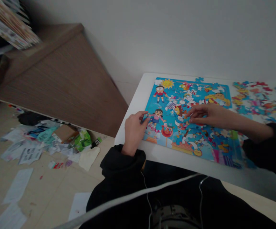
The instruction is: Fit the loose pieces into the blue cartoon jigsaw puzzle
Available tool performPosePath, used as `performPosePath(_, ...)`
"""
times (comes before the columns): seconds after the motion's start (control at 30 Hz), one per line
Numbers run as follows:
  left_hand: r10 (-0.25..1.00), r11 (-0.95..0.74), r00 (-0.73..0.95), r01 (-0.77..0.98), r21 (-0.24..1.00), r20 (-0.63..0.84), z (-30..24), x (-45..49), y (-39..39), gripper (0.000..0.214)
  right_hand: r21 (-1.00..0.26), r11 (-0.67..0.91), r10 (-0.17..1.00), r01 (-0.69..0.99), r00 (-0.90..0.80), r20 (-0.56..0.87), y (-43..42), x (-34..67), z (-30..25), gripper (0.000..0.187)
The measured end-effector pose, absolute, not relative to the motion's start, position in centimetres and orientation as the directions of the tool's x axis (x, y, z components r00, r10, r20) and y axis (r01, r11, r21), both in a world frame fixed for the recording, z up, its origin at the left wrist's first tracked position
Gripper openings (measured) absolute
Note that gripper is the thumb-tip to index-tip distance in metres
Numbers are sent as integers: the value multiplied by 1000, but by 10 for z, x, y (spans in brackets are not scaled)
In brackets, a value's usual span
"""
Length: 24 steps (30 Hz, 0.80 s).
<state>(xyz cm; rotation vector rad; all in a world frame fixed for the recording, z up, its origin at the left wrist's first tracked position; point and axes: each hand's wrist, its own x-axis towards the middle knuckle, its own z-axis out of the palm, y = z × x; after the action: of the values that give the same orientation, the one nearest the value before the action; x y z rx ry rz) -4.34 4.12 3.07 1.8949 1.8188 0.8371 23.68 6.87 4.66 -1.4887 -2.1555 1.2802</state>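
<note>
A cartoon jigsaw puzzle lies partly assembled on a white table, its blue board set toward the table's left end and its near corner close to the edge. The person's left hand rests at the puzzle's near-left edge, its fingers curled inward over the border; a small dark shape shows at the fingertips, but whether they pinch a piece I cannot tell. The right hand reaches across from the right, fingers loosely spread and low over the middle of the puzzle, with no piece visibly pinched. Loose puzzle pieces lie heaped on the table just right of the board, and a single blue piece sits just beyond its far edge. Black sleeves cover both forearms. To the left, a wood-grain cabinet stands beyond the table, and scattered papers litter the floor.
</note>
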Motion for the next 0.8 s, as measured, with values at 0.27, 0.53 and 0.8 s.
performPosePath(0.27, 960, -201, 64, 834, 514, 272, 22, -44, 44, 29, -598, 200, 894, 776, -394, -213, 68, 249, 42, 42)
performPosePath(0.53, 931, -266, 103, 848, 458, 350, 23, -45, 38, 11, -423, 389, 887, 818, -456, -66, 67, 247, 50, 37)
performPosePath(0.8, 909, -318, 133, 833, 452, 395, 16, -42, 37, 12, -261, 687, 716, 678, -693, 82, 89, 182, 59, 31)
